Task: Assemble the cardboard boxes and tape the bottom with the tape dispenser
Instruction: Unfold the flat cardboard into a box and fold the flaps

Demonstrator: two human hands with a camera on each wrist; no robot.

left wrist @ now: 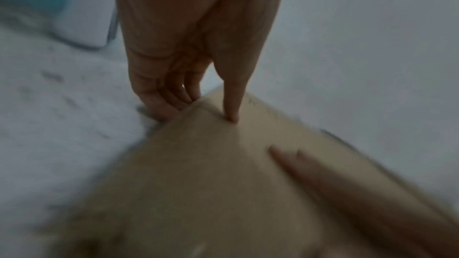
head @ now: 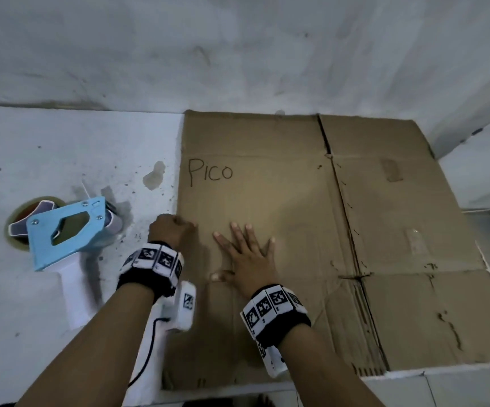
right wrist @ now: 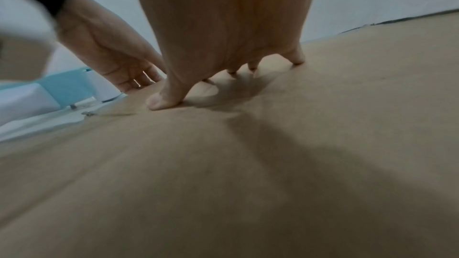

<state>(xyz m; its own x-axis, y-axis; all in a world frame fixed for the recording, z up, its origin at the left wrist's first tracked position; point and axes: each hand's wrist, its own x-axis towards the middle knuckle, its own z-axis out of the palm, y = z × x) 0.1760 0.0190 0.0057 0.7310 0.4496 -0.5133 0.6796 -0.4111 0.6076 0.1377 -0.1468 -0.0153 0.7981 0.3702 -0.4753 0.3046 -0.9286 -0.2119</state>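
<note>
A flattened brown cardboard box [head: 282, 186] with "Pico" written on it lies on the white surface. My left hand [head: 179, 227] grips its left edge: in the left wrist view the fingers [left wrist: 168, 105] curl down at the edge and the thumb [left wrist: 232, 109] presses on top of the box [left wrist: 223, 183]. My right hand [head: 246, 254] lies flat with spread fingers on the box, just right of the left hand. A blue tape dispenser [head: 64, 230] with a white handle lies on the surface to the left, apart from both hands.
A grey-white wall [head: 238, 54] runs close behind the box. The white surface [head: 61, 148] left of the box is speckled with dirt. The box's right part reaches a raised white ledge [head: 479, 177]. The near table edge [head: 414, 374] sits just below the box.
</note>
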